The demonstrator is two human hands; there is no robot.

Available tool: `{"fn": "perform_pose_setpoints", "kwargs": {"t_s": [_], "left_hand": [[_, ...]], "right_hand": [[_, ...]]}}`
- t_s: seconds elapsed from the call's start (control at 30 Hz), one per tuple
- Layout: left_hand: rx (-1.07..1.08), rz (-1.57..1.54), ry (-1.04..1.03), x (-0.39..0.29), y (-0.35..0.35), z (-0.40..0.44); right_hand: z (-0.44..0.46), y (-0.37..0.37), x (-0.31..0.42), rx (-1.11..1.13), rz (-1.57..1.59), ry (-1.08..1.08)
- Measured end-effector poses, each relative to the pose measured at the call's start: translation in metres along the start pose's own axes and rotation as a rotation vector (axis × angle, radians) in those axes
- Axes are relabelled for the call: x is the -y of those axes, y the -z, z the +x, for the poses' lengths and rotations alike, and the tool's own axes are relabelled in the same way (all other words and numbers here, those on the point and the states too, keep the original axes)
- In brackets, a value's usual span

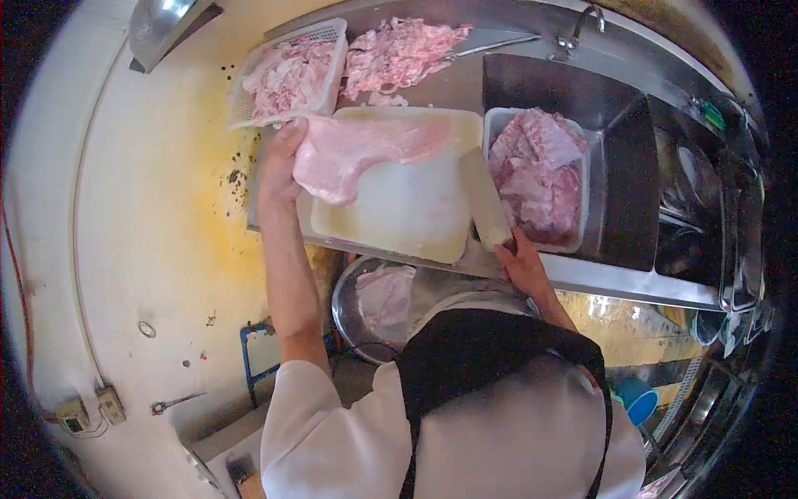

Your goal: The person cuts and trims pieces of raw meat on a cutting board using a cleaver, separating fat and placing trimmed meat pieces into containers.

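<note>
My left hand (284, 162) grips the left end of a large pale pink slab of raw meat (337, 158). The slab stretches to the right over a white cutting board (399, 220), and its lower flap hangs near the board's left edge. At the board's right side, my right hand (525, 264) is closed around the handle of a cleaver (485, 198). Its broad rectangular blade points away from me, apart from the slab. The handle is mostly hidden by my fingers.
Past the board stand a white perforated basket (241, 104) of meat pieces and a heap of trimmings (403, 54). A white tray (583, 208) of meat sits in the sink (619, 166) at right. Below the counter, a metal bowl (342, 308) holds more meat. A faucet (573, 41) rises behind.
</note>
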State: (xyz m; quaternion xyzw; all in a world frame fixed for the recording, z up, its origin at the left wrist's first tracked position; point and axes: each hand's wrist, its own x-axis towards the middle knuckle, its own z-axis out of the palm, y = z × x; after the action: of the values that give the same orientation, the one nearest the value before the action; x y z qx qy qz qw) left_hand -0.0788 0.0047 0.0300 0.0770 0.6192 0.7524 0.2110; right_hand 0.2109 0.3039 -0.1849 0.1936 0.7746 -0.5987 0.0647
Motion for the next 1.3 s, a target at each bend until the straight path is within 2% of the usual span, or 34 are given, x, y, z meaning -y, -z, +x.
{"fn": "perform_pose_setpoints", "kwargs": {"t_s": [0.1,0.13,0.23,0.33,0.4,0.47,0.53,0.63,0.73,0.8,0.87,0.9,1.0,1.1,1.17,1.23,1.3], "left_hand": [[-0.144,0.16,0.163,0.044,-0.006,0.022],[-0.171,0.472,0.167,0.071,0.018,0.035],[-0.422,0.898,0.196,0.149,0.079,0.059],[-0.314,0.741,-0.265,0.175,0.054,0.052],[-0.295,0.774,-0.297,0.185,0.012,0.038],[-0.223,0.45,0.098,0.195,-0.035,0.016],[-0.136,0.042,0.402,0.208,-0.071,-0.007],[-0.362,-0.45,0.399,0.25,-0.083,-0.003],[-0.56,-0.51,0.179,0.258,-0.077,0.046],[-0.458,-0.434,0.187,0.272,-0.086,0.076],[-0.417,-0.51,0.076,0.278,-0.117,0.09],[-0.393,-0.548,0.023,0.276,-0.128,0.093],[-0.539,-0.657,0.111,0.238,-0.111,0.099],[-0.395,-0.605,0.008,0.2,-0.063,0.103],[-0.392,-0.513,0.039,0.149,-0.053,0.092],[-0.299,-0.491,-0.041,0.099,-0.041,0.08],[-0.259,-0.435,-0.041,0.086,-0.024,0.067]], "right_hand": [[-0.012,0.024,0.037,0.047,0.145,-0.113],[-0.013,0.027,0.032,0.028,0.163,-0.109],[-0.015,0.034,0.022,-0.03,0.184,-0.082],[-0.024,0.043,0.016,-0.069,0.189,-0.093],[-0.028,0.049,0.022,-0.06,0.251,-0.132],[-0.027,0.05,0.01,-0.062,0.252,-0.125],[-0.025,0.051,0.004,-0.084,0.237,-0.11],[-0.027,0.05,0.0,-0.135,0.206,-0.091],[-0.028,0.047,0.002,-0.141,0.178,-0.111],[-0.025,0.047,0.015,-0.123,0.142,-0.169],[-0.022,0.043,0.013,-0.105,0.193,-0.182],[-0.023,0.041,0.011,-0.1,0.218,-0.191],[-0.024,0.038,0.01,-0.13,0.287,-0.135],[-0.025,0.041,0.014,-0.09,0.249,-0.113],[-0.023,0.036,0.006,-0.092,0.291,-0.087],[-0.024,0.032,0.006,-0.076,0.275,-0.091],[-0.023,0.03,0.012,-0.053,0.215,-0.109]]}}
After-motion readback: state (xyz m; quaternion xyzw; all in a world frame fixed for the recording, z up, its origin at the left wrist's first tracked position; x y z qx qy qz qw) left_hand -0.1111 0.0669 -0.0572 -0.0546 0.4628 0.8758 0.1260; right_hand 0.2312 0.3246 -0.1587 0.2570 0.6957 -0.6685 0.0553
